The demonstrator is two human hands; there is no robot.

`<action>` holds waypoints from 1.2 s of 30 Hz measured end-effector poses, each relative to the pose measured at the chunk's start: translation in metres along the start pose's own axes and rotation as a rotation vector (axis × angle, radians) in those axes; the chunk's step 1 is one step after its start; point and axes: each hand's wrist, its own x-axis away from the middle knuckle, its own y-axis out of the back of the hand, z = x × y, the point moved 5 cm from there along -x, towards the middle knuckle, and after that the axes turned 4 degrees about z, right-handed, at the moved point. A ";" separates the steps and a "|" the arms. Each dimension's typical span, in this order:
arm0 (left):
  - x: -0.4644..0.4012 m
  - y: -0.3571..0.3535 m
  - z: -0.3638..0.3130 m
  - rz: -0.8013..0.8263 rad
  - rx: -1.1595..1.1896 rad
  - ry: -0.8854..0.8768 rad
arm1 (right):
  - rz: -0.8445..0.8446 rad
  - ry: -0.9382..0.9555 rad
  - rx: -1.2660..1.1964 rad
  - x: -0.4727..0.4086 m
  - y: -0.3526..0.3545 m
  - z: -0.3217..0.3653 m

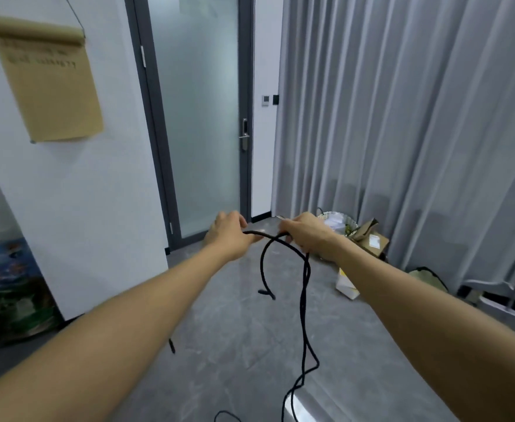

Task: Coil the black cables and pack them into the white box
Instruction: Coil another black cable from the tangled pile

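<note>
Both arms are stretched out in front of me at about waist height. My left hand (230, 231) grips a black cable (305, 300) with curled fingers, and my right hand (306, 233) grips the same cable a short way to the right. Between the hands the cable runs as a short span. A small loop with a plug end (267, 293) hangs below it. The long remainder drops from my right hand to the floor and trails out of the bottom edge. No white box shows in view.
A frosted glass door (201, 117) stands ahead, with grey curtains (402, 117) on the right. A wire wastebasket (340, 222), cardboard boxes (372, 239) and a white paper bag (346, 284) sit on the grey floor at the right. A brown paper chart (47, 83) hangs on the left wall.
</note>
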 end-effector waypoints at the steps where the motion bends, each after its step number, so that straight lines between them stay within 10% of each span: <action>1: -0.004 0.003 -0.001 0.012 0.018 0.028 | 0.111 0.009 -0.068 0.006 -0.005 0.006; 8: -0.024 0.008 -0.013 -0.017 0.247 0.070 | 0.243 0.167 0.027 0.000 -0.015 0.011; 15: 0.009 -0.045 -0.026 0.591 0.884 0.229 | 0.057 -0.006 -0.484 -0.023 0.003 -0.011; 22: 0.006 0.002 -0.028 0.491 0.586 -0.048 | 0.111 -0.100 -0.565 -0.030 0.014 -0.021; 36: -0.008 0.027 -0.001 0.171 0.060 0.216 | 0.156 -0.114 -0.443 -0.053 -0.005 0.014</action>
